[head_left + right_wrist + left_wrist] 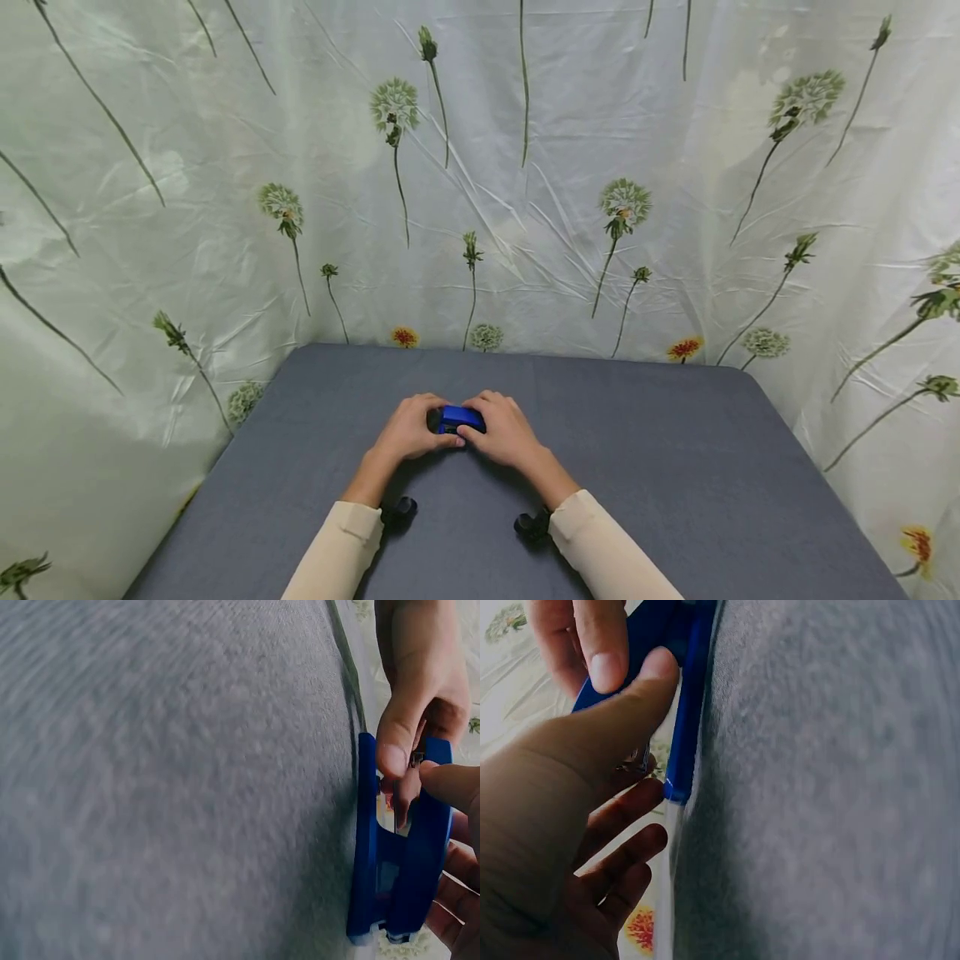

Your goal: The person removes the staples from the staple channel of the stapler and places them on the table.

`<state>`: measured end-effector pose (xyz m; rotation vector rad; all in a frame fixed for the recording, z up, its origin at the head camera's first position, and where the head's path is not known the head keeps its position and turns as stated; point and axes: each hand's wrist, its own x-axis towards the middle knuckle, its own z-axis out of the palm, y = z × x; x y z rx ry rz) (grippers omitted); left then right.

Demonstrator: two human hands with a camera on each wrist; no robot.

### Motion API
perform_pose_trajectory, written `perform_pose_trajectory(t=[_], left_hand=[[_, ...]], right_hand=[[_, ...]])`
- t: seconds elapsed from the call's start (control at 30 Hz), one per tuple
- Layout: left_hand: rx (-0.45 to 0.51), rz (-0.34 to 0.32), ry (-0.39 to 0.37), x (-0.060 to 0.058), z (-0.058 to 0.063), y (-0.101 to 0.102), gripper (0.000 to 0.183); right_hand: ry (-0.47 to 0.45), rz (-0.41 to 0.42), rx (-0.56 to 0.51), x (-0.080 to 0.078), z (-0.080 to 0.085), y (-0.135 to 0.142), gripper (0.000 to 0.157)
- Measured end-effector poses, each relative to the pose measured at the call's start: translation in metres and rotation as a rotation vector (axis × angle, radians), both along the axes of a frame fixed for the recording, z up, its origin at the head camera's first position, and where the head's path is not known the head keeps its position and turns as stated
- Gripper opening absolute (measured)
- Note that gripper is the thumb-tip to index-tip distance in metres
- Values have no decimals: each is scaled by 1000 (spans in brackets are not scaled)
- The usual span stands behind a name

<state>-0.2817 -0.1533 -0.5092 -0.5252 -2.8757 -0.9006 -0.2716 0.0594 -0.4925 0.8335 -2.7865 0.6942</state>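
A blue stapler (461,414) with dark ends lies on the grey tabletop between my two hands. My left hand (415,427) is around its left end. In the left wrist view the left thumb (649,690) reaches the gap between the flat base (682,750) and the curved upper arm, while the other fingers curl behind. From the right, my right hand (504,429) grips the stapler, its thumb (454,784) against the upper arm (427,847) and its fingers on the far side. Some metal shows in the open gap in the right wrist view.
The grey table (637,467) stretches out on all sides of the hands. Behind and beside it hangs a pale curtain (555,208) printed with dandelions. Black straps with curved pieces sit at both wrists, below the light sleeves (341,542).
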Motion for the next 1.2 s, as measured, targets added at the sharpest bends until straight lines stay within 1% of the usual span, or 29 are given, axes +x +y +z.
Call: perform_pose_trajectory(t=[0.13,0.3,0.47,0.63,0.8,0.93,1.03,1.2], left_hand=[[60,-6,4,-4,-5,-1,50],[132,2,7,-6,-8,-3,30],[153,30,-9,-6,-8,-3,20],[175,54,-39,-5,-8,-4,17],[167,68,-35,-5,-7,-4,16],[160,77,-30,-6,-8,-4,20],[159,73,-20,-7,-9,-3,24],[161,48,-18,-6,-8,-2,22]], right_hand=[[20,-17,-8,0,-1,-6,37],[35,-33,-26,1,-2,-12,38],[36,-30,-33,2,0,-16,39],[26,-26,-35,3,2,-18,37],[33,-34,-51,2,4,-16,35],[35,-28,-85,2,8,-11,35],[33,-22,-102,2,11,-7,36],[13,5,-124,2,17,2,38]])
